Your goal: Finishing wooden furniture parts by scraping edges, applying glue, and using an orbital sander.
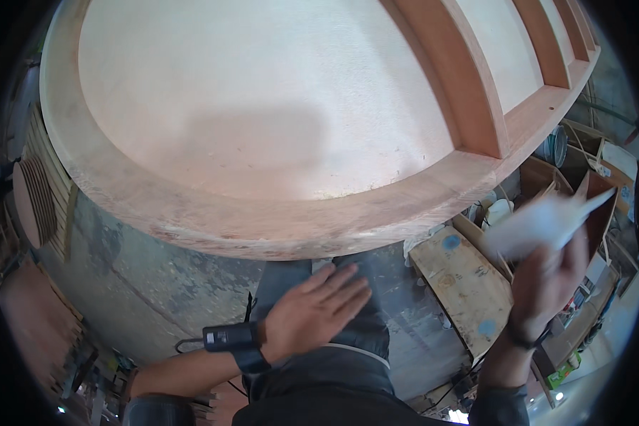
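Note:
A large curved wooden frame (284, 238) with a pale panel (263, 78) set inside it fills the upper part of the head view. My left hand (319, 312) is in front of my legs, just below the frame's near edge, with its fingers stretched out and nothing in them. It does not touch the wood. To the right, my right hand (547, 277) is raised, gripping a white sheet (536, 226) that is smeared by motion. Whether that sheet is paper or cloth, I cannot tell. It is apart from the frame.
Reddish wooden ribs (468, 78) cross the panel at the right. A stained board (465, 284) and an open wooden box (595, 220) stand below the frame at right. At left, stacked round-ended boards (34, 202) lean by wooden slats (58, 206).

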`<state>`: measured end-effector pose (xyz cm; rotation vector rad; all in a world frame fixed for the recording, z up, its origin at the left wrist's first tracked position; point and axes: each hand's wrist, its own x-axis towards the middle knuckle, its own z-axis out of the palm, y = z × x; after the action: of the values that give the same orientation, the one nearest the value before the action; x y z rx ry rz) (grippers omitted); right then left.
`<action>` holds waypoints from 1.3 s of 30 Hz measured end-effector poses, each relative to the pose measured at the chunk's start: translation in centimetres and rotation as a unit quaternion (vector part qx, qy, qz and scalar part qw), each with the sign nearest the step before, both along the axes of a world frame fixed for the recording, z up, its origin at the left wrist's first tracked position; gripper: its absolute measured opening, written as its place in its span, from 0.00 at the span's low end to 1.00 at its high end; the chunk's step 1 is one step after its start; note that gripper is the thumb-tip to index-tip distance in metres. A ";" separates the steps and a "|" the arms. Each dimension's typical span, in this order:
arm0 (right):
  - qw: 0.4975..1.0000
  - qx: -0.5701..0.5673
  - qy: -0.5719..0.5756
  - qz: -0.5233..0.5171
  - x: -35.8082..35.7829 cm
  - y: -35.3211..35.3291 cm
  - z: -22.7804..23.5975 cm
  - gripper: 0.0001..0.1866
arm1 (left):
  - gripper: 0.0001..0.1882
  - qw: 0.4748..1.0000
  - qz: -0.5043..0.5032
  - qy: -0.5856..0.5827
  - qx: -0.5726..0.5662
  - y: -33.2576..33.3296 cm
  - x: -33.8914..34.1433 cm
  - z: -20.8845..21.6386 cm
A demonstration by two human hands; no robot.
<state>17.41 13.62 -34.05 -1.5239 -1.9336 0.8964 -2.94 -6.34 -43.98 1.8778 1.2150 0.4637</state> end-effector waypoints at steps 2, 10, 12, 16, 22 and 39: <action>0.982 -0.069 0.032 0.174 -0.4 -1.8 -0.5 0.23 | 0.19 0.998 0.055 -0.001 0.008 1.2 -0.7 0.2; 0.978 -0.178 0.107 0.029 -0.1 -6.0 -1.7 0.25 | 0.23 0.953 0.295 -0.037 0.047 7.3 0.7 3.7; 0.979 -0.169 0.111 -0.002 0.3 -6.2 -1.6 0.26 | 0.28 0.947 0.291 0.098 0.097 8.0 1.1 3.4; 0.978 -0.162 0.130 -0.038 0.6 -5.9 -1.5 0.25 | 0.34 0.990 0.115 0.048 0.058 7.7 0.9 4.4; 0.983 -0.148 0.099 -0.053 0.0 -5.5 -0.9 0.26 | 0.28 0.961 0.266 0.047 0.060 8.4 0.5 3.4; 0.939 -0.318 0.101 0.082 -3.4 -5.2 -1.0 0.19 | 0.20 0.961 0.097 0.185 -0.180 -5.2 0.0 -7.2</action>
<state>13.97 8.44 -35.07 -1.5225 -1.7192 1.8089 -2.95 -11.52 -51.20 1.5765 1.6187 -0.0191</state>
